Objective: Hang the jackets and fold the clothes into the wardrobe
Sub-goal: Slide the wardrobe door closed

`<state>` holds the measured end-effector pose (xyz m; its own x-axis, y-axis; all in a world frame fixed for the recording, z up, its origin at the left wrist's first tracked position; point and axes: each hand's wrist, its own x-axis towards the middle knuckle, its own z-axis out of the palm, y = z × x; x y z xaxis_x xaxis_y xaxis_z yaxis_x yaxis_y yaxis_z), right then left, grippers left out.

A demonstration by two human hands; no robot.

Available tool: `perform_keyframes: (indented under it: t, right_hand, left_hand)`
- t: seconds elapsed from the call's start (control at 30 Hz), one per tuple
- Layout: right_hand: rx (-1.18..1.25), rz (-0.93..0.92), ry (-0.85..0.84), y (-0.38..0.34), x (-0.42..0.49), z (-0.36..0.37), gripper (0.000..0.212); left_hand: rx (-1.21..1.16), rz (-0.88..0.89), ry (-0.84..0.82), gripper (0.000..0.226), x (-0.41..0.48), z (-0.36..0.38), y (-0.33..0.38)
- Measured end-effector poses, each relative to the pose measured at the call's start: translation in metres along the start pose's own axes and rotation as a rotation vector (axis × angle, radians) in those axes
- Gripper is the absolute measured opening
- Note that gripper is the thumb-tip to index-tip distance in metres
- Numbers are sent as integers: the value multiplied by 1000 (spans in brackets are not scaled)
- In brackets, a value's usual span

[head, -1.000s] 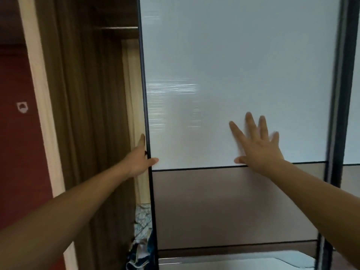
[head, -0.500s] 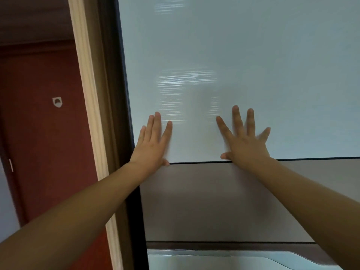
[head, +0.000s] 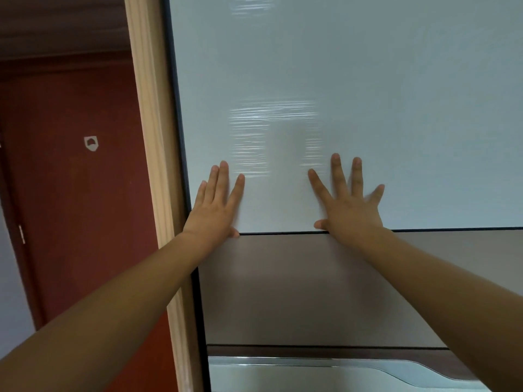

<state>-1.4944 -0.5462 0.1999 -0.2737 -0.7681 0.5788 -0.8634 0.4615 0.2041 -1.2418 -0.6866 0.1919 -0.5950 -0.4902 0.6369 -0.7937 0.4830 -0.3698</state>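
A: What are the hands doing?

B: The left hand [head: 216,206] is flat and wide, its fingers near each other, pressed on the white panel [head: 353,80] of the wardrobe door [head: 325,290]. It sits close to the door's left edge. The right hand [head: 349,206] is flat too, with its fingers spread wide, just to the right. Neither hand holds anything.

A: Where do the hands touch?

B: Both palms rest right above the thin dark line [head: 283,233] where the white panel meets the brown panel [head: 311,292] below.

A: How will the door feel?

B: I think it is big, stiff and heavy. The white part looks shiny and smooth, so flat hands could slip. A good place to take hold would be the dark left edge [head: 181,142], where fingers can hook around.

A: What is inside the wardrobe?

B: I cannot tell. The door covers it all, right up to the pale wood frame [head: 150,137] on the left. No jackets or clothes show anywhere.

A: And past that?

B: A red wall [head: 70,193] far to the left, with a small white mark [head: 91,143]. Low down on the door is a silver strip [head: 325,372].
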Motion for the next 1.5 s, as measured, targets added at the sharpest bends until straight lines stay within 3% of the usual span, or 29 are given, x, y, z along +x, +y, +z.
perform_keyframes:
  t: [0.17, 0.27, 0.37, 0.47, 0.53, 0.73, 1.0, 1.5]
  right_hand:
    - [-3, -67, -46, 3, -5, -7, 116]
    - [14, -195, -166, 21, -24, -9, 98]
    - [136, -255, -331, 53, -57, -10, 68]
    - [231, -190, -505, 103, -98, -16, 62]
    - [243, -123, -607, 143, -127, -23, 63]
    - [226, 48, -705, 292, -217, -44, 59]
    - [208, 295, -718, 476, -328, -46, 55]
    - [195, 657, -689, 711, -417, 18, 55]
  left_hand:
    - [-9, -38, -96, 132, -7, -9, 3]
    - [-84, -38, -292, 126, -16, -23, 12]
    - [-173, 10, -486, 101, -31, -46, 43]
    - [-298, 116, -738, 76, -36, -65, 97]
    - [-358, 139, -847, 80, -32, -76, 143]
    - [-444, 303, -874, 73, -12, -128, 307]
    - [-521, 578, -830, 68, 6, -194, 505]
    - [-531, 888, -810, 72, 81, -215, 775]
